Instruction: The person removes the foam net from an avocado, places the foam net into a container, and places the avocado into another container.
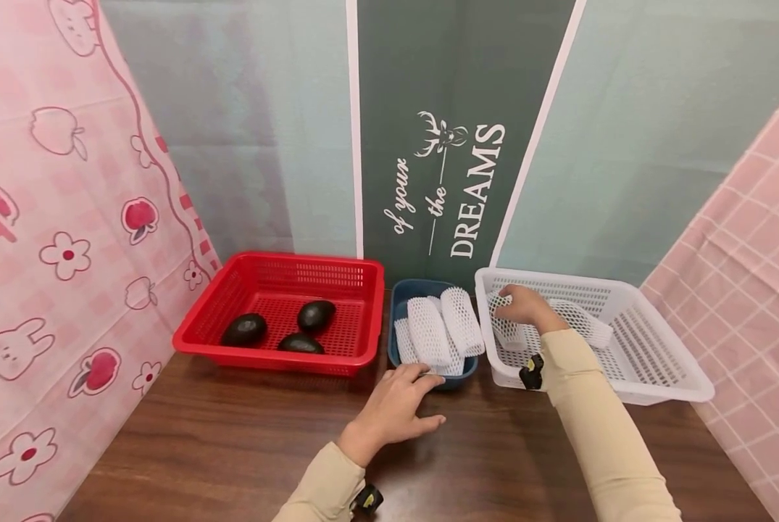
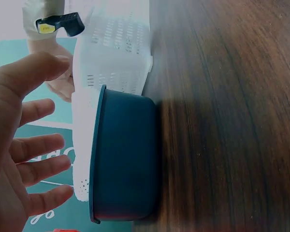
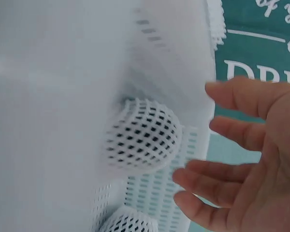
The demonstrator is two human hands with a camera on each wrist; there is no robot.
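My left hand (image 1: 396, 406) hovers at the front rim of the blue bin (image 1: 398, 290), fingers spread and relaxed, holding nothing. White foam net sleeves (image 1: 428, 330) fill that bin. At the left end of the white basket (image 1: 656, 337), my right hand (image 1: 525, 304) reaches over a net-sleeved item (image 1: 509, 335). In the right wrist view, the loosely bent fingers stand apart from the netted item (image 3: 145, 135), and something dark shows through its mesh. A second netted item (image 1: 581, 322) lies farther right in the basket, partly behind the right wrist.
A red basket (image 1: 200, 351) at the left holds three dark avocados (image 1: 244, 330). All containers stand on a brown wooden table (image 1: 232, 435), against a green cloth backdrop (image 1: 285, 145). Pink cloths hang at both sides.
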